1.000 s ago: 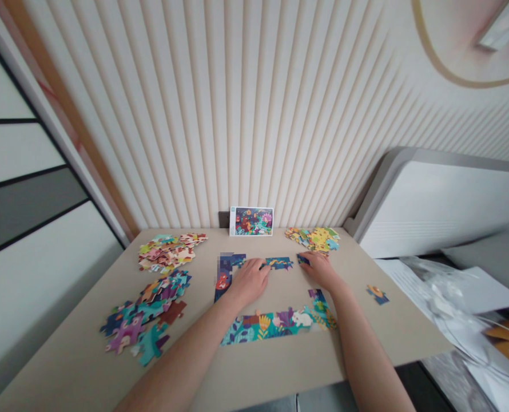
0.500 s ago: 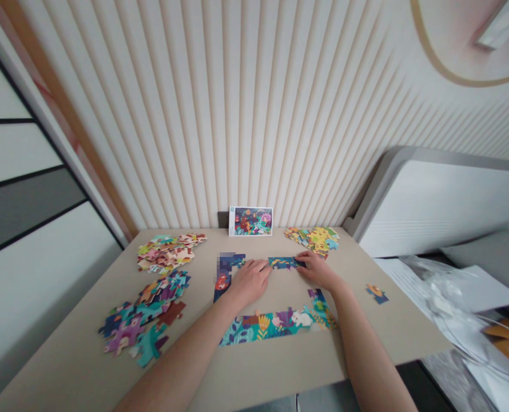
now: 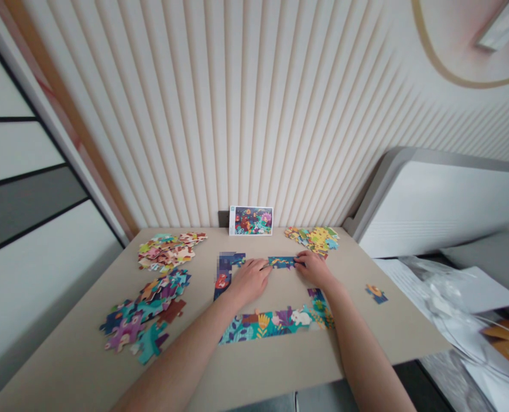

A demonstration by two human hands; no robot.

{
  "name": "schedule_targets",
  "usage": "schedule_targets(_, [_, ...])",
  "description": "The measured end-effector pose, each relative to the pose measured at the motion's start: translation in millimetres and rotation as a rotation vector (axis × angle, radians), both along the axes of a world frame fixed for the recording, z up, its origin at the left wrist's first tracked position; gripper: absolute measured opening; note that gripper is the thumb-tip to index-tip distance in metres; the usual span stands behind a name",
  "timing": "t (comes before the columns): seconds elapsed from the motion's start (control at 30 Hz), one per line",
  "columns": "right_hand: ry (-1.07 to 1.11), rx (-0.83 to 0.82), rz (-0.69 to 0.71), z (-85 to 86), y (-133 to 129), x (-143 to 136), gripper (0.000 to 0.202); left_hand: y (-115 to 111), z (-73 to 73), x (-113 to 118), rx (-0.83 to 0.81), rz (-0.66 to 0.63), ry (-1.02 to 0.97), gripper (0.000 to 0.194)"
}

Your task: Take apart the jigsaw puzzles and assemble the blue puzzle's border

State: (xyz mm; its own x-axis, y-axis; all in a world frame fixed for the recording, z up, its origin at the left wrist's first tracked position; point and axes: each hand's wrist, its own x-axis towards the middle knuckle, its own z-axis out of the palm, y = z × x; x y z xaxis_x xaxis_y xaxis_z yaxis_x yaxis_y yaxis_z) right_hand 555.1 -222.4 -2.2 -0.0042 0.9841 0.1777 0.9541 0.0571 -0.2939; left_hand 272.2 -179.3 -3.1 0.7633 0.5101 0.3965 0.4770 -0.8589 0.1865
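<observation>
A short dark-blue strip of joined puzzle pieces (image 3: pixel 281 262) lies flat at the top of a puzzle frame. At the strip's left end rests my left hand (image 3: pixel 250 280), its fingers lying flat and their tips touching the pieces. My right hand (image 3: pixel 315 269) has its fingers bent over the strip's right end and grips it. To the left, a dark corner section (image 3: pixel 222 280) with a red figure is partly covered by my left hand and forearm. Nearer me runs a teal bottom row (image 3: pixel 265 326) with flowers and a white rabbit. It meets a right-hand section (image 3: pixel 319 306), partly behind my right forearm.
A picture card (image 3: pixel 251 221) leans against the ribbed wall. Puzzle heaps lie at the left: a pinkish one (image 3: pixel 165 253) behind a blue-purple one (image 3: pixel 151 303). A yellow heap (image 3: pixel 317 239) sits at the back right. One orange-blue piece (image 3: pixel 376 293) lies near the table's right edge.
My right hand has shifted slightly to the left along the strip, covering its right end. My left hand stays almost where it was.
</observation>
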Motion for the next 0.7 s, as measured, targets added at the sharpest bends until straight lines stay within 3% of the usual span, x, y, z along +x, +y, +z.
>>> schedule_targets(0.1, [0.005,0.060,-0.001,3.7,-4,-11,0.033,-2,3.6,0,0.026,0.048,-0.025,0.033])
schedule_targets(0.23, [0.058,0.105,0.120,6.5,-6,-28,0.051,-3,9.3,-3,0.070,0.218,-0.063,0.032])
schedule_targets(0.33, [0.075,0.066,0.186,5.3,-3,-32,0.048,-2,10.4,-8,0.063,0.277,-0.043,0.028])
schedule_targets(0.5, [0.087,0.035,0.177,6.4,-3,-26,0.034,0,5.2,-12,0.032,0.242,-0.025,0.026])
schedule_targets(0.7, [0.087,0.077,0.273,5.8,-1,-40,0.042,4,-2.2,-7,0.004,0.200,-0.031,0.027])
